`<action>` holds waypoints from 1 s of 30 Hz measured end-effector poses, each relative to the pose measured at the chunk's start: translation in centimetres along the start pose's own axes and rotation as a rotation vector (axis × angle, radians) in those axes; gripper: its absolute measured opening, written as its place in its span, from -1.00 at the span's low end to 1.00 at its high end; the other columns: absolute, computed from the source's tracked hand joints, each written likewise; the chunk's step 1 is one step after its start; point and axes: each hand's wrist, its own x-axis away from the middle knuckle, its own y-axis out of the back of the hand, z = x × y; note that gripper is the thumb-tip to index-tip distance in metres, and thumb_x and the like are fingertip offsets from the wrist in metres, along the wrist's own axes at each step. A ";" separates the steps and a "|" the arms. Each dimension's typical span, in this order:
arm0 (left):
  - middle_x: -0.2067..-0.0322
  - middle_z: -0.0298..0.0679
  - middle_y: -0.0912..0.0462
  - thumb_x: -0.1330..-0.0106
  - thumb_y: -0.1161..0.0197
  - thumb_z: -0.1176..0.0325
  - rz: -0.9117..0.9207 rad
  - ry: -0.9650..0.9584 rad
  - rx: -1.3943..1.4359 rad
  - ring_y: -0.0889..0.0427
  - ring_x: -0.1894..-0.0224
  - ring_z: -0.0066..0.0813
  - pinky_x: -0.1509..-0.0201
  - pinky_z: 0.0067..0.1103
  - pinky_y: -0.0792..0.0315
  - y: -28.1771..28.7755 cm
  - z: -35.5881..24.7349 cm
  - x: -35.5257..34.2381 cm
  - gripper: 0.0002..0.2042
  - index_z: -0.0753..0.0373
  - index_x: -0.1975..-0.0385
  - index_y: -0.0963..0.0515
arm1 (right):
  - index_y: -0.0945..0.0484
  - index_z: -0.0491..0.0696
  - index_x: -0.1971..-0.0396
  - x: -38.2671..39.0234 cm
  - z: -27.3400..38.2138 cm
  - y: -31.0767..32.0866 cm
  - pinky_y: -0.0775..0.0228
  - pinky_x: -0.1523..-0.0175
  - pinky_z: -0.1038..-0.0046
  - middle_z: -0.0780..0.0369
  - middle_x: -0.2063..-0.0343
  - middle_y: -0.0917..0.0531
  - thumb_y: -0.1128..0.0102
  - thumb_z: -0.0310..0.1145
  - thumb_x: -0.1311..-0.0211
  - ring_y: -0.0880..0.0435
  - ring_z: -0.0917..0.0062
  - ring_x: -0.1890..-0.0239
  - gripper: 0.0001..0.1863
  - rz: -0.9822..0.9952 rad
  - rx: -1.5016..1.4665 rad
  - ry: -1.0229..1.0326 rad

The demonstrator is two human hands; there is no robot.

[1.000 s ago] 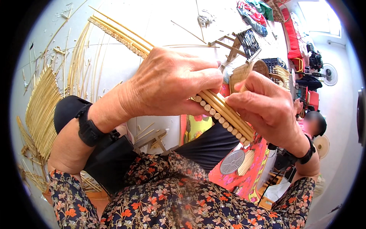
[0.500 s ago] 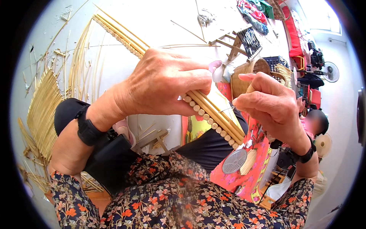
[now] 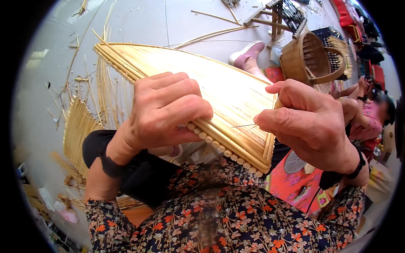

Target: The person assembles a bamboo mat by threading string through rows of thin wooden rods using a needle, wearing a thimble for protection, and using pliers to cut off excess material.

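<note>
From 10 to 4 o'clock, reed panel (image 3: 230, 90). Left hand (image 3: 166, 111), 9 o'clock, fingers clamped on edge; right hand (image 3: 308, 122), 3 o'clock, fingers pinching thin needle (image 3: 244, 125), pointing 9ish. If grip slips, could poke left hand, tbh.

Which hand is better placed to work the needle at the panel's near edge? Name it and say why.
The right hand, most likely: it pinches the needle, whose tip points left over the straw-coloured panel. The left hand is taken up gripping the panel's near edge.
</note>
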 end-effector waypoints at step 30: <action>0.44 -0.31 -0.71 -0.23 -0.46 0.21 0.029 0.092 0.041 -0.75 0.39 -0.34 0.38 -0.55 -0.57 0.5 -1.2 0.0 -0.78 0.19 0.36 -0.61 | -0.59 -0.26 0.50 -0.3 -0.4 -1.1 -0.65 0.15 0.13 0.32 0.68 -0.28 -0.32 -0.52 0.20 -0.35 0.53 0.67 -0.81 -0.217 -0.133 0.273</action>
